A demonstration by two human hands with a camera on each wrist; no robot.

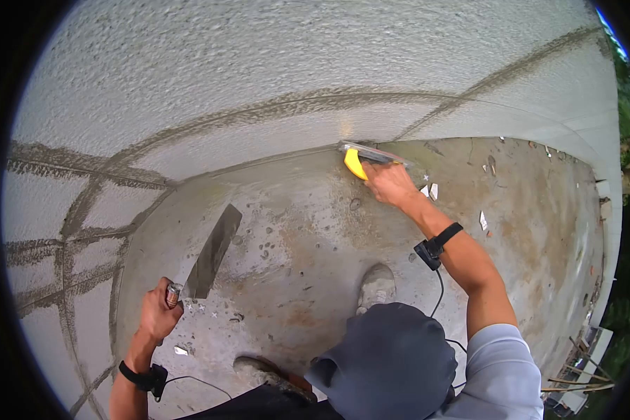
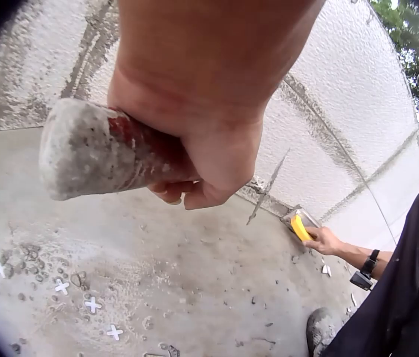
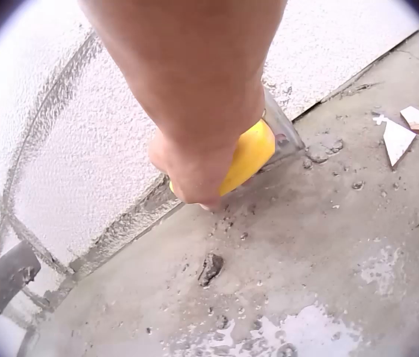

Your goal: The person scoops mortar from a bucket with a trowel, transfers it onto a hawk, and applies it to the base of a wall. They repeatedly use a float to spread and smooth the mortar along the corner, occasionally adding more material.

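My left hand (image 1: pixel 159 311) grips a trowel by its handle (image 2: pixel 83 152), which is crusted with grey mortar. The trowel's long rectangular blade (image 1: pixel 215 250) points up and away over the floor. At the foot of the wall (image 1: pixel 273 63), my right hand (image 1: pixel 390 183) holds a finishing trowel by its yellow handle (image 1: pixel 355 164). Its flat metal plate (image 3: pixel 282 126) lies along the joint where wall meets floor; in the right wrist view the hand and forearm hide much of it. Grey mortar bands (image 1: pixel 301 103) cross the white textured wall panels.
White tile shards (image 1: pixel 483 221) lie on the concrete floor (image 1: pixel 532 210) to the right. Several white cross-shaped spacers (image 2: pixel 92 304) and mortar crumbs are scattered at the left. A person's grey cap (image 1: pixel 392 360) and dusty shoe (image 1: pixel 376 285) show below. Sticks (image 1: pixel 577 381) lie at the far right edge.
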